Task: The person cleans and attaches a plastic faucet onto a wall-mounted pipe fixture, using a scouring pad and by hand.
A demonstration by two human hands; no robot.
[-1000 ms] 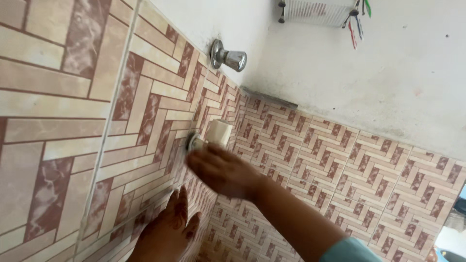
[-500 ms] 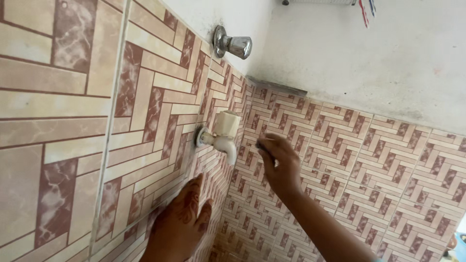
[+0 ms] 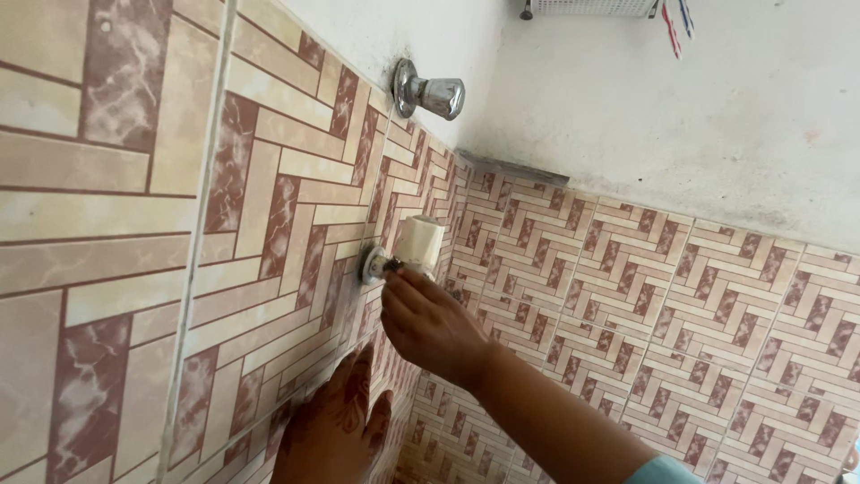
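Nearest the camera, the left hand (image 3: 336, 430) lies flat against the tiled wall (image 3: 179, 233), fingers spread and pointing upward, the palm pressed to the tiles low in the view. It holds nothing; the back of it carries a dark reddish pattern.

Just above and to the right, the right hand (image 3: 430, 323) comes in from the lower right on a bare forearm, with the edge of a light blue sleeve (image 3: 667, 471) showing at the bottom. Its fingers are curled and closed at the underside of the cream tap (image 3: 418, 242), the fingertips touching the tap where it meets its round metal base (image 3: 372, 265). Whether the fingers truly grip the tap or only press on it cannot be told, since the hand hides the contact.

The cream tap juts from the left wall, near the corner where the two walls meet, its pale plastic body standing out from the shiny base plate. The wall around it is covered in herringbone tiles of beige and marbled reddish brown.

Higher up on the same wall, well apart from the tap, a chrome valve knob (image 3: 434, 92) projects where the tiles give way to white plaster (image 3: 672, 116). The far wall carries the same tiling on its lower part and rough white plaster above. At the top edge hangs a white wire rack (image 3: 596, 7).
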